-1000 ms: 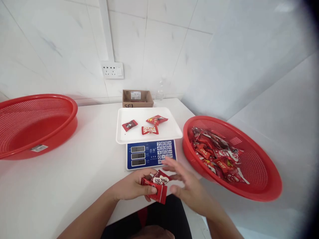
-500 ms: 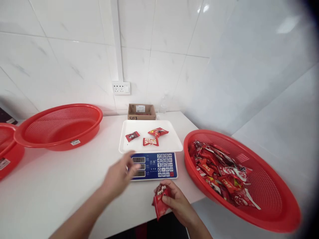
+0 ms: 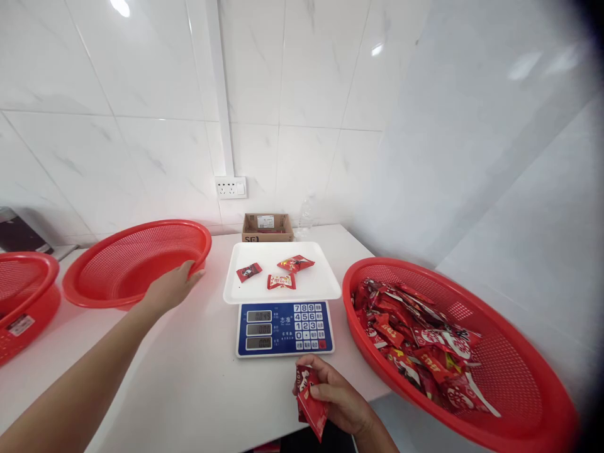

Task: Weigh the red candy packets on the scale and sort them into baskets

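My left hand reaches out to the left and is closed over the near right rim of a red plastic basket; part of its fingers is hidden. My right hand is closed around a few small red snack packets in front of the scale, their exact number hidden. Three small packets lie apart on the white pan of a blue digital scale: a dark red packet, a red-and-white packet and a larger red packet.
On the right, a tilted red basket holds many red packets. Another red basket stands at far left. Behind the scale are a cardboard box and a clear bottle. A socket is on the tiled wall.
My left hand has moved left from beside the scale's display to the rim of the basket. My right hand still holds the packets. The view has tilted up slightly.
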Tool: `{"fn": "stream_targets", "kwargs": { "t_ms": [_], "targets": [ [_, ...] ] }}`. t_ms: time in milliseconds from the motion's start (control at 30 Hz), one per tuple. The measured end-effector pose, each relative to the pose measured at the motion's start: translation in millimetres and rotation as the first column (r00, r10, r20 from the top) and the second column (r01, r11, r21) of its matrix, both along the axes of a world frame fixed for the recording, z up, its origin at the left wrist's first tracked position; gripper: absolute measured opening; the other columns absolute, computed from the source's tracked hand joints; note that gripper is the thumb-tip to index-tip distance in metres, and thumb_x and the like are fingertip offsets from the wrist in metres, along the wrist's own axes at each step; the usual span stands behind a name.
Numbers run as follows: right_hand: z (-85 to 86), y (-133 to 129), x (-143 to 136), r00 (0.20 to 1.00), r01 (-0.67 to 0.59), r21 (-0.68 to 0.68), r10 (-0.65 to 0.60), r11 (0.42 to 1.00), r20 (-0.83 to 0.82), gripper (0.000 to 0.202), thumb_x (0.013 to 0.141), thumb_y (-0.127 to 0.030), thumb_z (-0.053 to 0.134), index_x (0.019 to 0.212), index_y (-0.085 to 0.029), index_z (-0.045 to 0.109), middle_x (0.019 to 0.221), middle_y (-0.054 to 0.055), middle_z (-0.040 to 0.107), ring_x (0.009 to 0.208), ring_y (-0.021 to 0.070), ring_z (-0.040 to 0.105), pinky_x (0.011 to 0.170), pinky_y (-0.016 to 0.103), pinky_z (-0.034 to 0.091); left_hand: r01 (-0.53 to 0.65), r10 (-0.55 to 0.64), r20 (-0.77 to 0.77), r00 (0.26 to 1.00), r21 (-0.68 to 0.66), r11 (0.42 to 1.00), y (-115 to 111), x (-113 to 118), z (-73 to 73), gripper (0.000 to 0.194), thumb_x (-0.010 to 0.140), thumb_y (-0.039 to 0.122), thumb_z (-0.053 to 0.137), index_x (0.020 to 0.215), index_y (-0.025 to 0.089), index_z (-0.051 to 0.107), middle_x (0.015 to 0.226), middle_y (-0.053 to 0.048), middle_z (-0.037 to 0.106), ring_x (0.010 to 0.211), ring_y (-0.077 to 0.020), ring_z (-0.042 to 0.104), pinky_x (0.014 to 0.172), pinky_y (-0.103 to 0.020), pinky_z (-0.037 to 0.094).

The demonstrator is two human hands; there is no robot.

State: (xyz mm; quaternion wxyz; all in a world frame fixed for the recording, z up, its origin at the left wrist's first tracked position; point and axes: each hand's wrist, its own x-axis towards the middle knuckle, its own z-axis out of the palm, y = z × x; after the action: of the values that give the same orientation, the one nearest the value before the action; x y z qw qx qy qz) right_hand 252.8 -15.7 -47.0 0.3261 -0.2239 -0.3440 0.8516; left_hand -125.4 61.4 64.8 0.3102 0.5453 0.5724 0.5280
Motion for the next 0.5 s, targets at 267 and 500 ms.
{"fn": "stream_targets", "kwargs": {
  "t_ms": [267, 500],
  "targets": [
    [-1.1, -2, -1, 0.999, 0.035, -0.001, -0.035, 0.999, -0.019, 0.043, 0.063, -0.023, 0.077, 0.101, -0.020, 0.056, 0.082, 0.003, 0.067, 0.066, 0.0129, 0.064, 0.058, 0.024, 0.047, 0.238, -0.253, -0.738, 0.626, -0.128, 0.963, 25, 106, 14.2, 0.051, 0.083, 0.042, 0.045, 0.129, 0.019, 0.046, 0.136, -0.013, 0.046, 0.125, -0.0288, 0.042, 0.102, -0.043, 0.034],
    [0.8, -5, -2, 0.994, 0.104, 0.011, -0.103, 0.995, -0.044, 0.042, 0.064, -0.026, 0.076, 0.101, -0.021, 0.057, 0.081, 0.003, 0.066, 0.067, 0.0132, 0.063, 0.061, 0.025, 0.047, 0.274, -0.288, -0.755, 0.589, -0.150, 0.950, 56, 139, 4.2, 0.045, 0.087, 0.018, 0.028, 0.127, 0.014, 0.049, 0.127, -0.015, 0.054, 0.118, -0.0255, 0.050, 0.100, -0.040, 0.036]
  ]
}}
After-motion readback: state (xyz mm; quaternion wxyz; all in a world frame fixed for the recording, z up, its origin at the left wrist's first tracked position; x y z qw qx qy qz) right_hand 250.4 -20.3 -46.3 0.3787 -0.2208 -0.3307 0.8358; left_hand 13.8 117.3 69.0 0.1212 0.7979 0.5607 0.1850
